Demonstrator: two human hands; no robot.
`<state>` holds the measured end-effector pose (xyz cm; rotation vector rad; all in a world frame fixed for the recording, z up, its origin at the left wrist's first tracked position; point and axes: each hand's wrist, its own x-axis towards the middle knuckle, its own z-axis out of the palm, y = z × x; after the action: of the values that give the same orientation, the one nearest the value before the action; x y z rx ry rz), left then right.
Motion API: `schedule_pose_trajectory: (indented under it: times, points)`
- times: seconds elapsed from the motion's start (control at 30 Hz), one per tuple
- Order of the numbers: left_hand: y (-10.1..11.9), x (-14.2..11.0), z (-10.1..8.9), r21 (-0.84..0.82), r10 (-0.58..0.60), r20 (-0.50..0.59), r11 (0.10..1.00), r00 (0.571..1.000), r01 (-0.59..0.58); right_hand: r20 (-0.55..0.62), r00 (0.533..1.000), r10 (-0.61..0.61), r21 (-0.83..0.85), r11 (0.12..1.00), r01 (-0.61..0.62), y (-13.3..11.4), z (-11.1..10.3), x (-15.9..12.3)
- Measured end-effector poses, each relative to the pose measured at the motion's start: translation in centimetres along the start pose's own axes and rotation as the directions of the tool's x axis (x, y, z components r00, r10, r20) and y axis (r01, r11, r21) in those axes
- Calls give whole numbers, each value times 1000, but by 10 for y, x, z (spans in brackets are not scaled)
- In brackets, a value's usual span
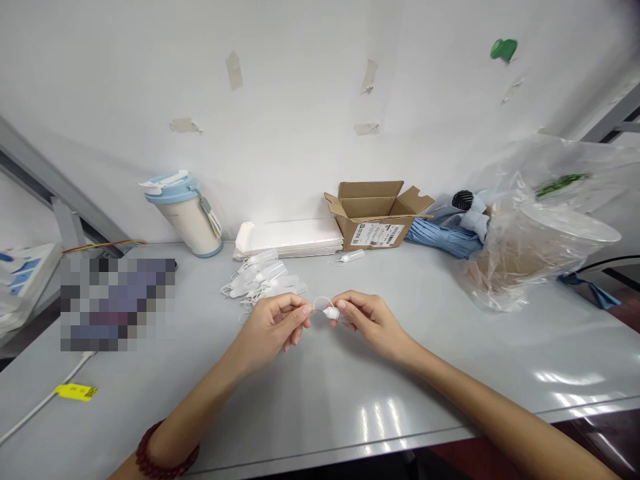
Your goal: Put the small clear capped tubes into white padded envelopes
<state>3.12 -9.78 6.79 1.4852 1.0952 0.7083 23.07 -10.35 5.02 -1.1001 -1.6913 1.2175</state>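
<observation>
A small clear needle-tip bottle (333,313) with a white top lies between the fingertips of my right hand (367,320), its narrow tip pointing left. From its top a thin white strap (323,300) arcs across to my left hand (280,323), whose thumb and forefinger pinch the strap's end. What exactly sits inside that pinch is too small to make out. Just beyond my left hand is a pile of similar clear bottles (265,275) with thin white loops. One more bottle (353,257) lies alone in front of the open cardboard box (373,230).
Flat white boxes (295,237) are stacked against the wall beside a blue-lidded tumbler (187,217). At right are a folded blue umbrella (445,233) and a plastic bag (530,260) around a tub. A pixelated object (120,303) and a white cable (40,407) occupy the left.
</observation>
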Motion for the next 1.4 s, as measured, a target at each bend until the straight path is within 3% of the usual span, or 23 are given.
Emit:
schedule_pose_trajectory:
  times: [0.33,0.47,0.77,1.0,1.4]
  points:
    - [-2,1,2,1,-2,11,1000,1000,2,11,1000,3,-23,1000,-2,0,-1,0]
    - [-3,-2,7,78,40,-43,996,998,-36,13,1000,1,-54,999,0,3,0,0]
    - [-7,-3,18,165,111,-87,982,990,-95,2,999,48,28,998,-48,7,6,-1]
    - [-10,-3,20,157,88,-66,985,994,-77,27,996,85,60,995,-86,10,8,0]
    - [-1,0,6,173,101,-27,980,995,-95,49,997,58,69,996,-61,1,6,4]
